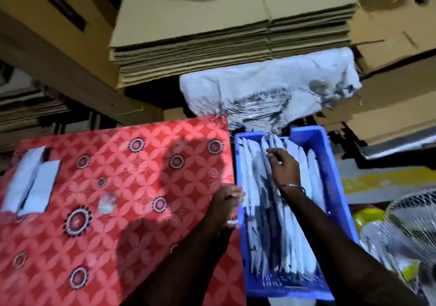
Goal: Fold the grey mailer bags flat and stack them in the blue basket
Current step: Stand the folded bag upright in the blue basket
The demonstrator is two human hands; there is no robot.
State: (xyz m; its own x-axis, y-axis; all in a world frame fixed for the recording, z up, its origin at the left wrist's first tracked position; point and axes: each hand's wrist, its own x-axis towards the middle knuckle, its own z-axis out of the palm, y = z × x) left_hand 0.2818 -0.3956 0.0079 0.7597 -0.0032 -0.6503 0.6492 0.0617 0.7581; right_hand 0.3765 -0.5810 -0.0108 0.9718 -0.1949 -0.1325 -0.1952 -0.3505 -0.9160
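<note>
The blue basket (330,164) stands just right of the red table and holds several folded grey mailer bags (254,211) packed upright on edge. My right hand (283,168) reaches into the far half of the basket, its fingers curled down among the bags and pinching one. My left hand (227,200) is at the basket's left rim, fingers curled over the edge. Two more folded grey mailers (30,183) lie flat at the table's far left.
The red patterned tablecloth (118,187) covers the table. A white woven sack (271,86) hangs behind the basket under a stack of flat cardboard (224,41). More cardboard fills the back. A wire fan guard (415,223) sits at the right.
</note>
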